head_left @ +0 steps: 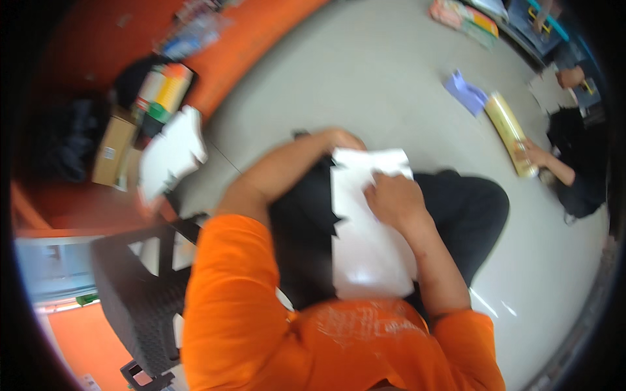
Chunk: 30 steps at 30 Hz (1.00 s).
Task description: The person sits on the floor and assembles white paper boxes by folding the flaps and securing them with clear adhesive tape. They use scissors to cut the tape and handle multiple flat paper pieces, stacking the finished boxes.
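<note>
A white sheet of card (pixel 365 251) with notched edges lies lengthwise across my lap, reaching from my shirt to between my knees. My right hand (pixel 398 201) rests on its upper right part, fingers curled in and closed; whatever they may hold is hidden. At the far edge of the card is my left hand (pixel 344 139), bent inward, with its fingers hidden from view. Another white notched card (pixel 173 156) is to my left, beside an orange shelf or bench.
An orange surface (pixel 254 42) on the left carries a cardboard box (pixel 114 150), a colourful package (pixel 166 91) and plastic bags. A dark chair (pixel 134 280) stands at my left. On the right, another person's hand (pixel 535 154) touches a yellow roll (pixel 508 130) near a purple piece (pixel 465 93).
</note>
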Tool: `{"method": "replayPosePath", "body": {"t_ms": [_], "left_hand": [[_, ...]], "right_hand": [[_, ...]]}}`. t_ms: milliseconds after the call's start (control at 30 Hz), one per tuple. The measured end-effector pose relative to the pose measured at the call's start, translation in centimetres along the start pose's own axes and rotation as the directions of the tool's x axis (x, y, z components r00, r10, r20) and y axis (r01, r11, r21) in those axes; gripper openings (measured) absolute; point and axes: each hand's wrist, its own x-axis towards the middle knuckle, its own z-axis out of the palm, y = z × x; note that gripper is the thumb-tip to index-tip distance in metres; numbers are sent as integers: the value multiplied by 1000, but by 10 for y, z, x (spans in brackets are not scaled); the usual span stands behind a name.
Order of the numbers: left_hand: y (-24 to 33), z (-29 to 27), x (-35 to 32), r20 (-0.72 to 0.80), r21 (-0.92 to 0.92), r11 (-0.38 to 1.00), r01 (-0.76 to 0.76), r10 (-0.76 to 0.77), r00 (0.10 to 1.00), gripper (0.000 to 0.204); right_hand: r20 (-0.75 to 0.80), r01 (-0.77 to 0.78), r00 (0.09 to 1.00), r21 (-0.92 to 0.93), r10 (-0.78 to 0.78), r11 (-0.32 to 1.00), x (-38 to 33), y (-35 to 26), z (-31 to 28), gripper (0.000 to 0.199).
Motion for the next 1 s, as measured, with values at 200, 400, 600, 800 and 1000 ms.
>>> {"method": "replayPosePath", "body": {"t_ms": [200, 400, 600, 800, 1000], "left_hand": [[-42, -38, 8, 16, 27, 998, -58, 57, 998, 36], [-23, -26, 12, 19, -51, 997, -57, 58, 998, 37], [-25, -19, -2, 29, -65, 995, -80, 82, 996, 38], [-35, -13, -16, -73, -232, 971, -60, 44, 996, 34], [42, 33, -41, -59, -152, 987, -46, 37, 998, 32]], "right_hand": [[16, 41, 999, 53, -42, 998, -2, -9, -11, 42], [28, 3, 1000, 30, -4, 1000, -5, -9, -15, 41], [-35, 56, 998, 59, -54, 997, -6, -8, -7, 42], [-62, 43, 997, 63, -39, 997, 0, -8, 2, 39], [-143, 78, 987, 47, -70, 996, -4, 4, -5, 32]]}}
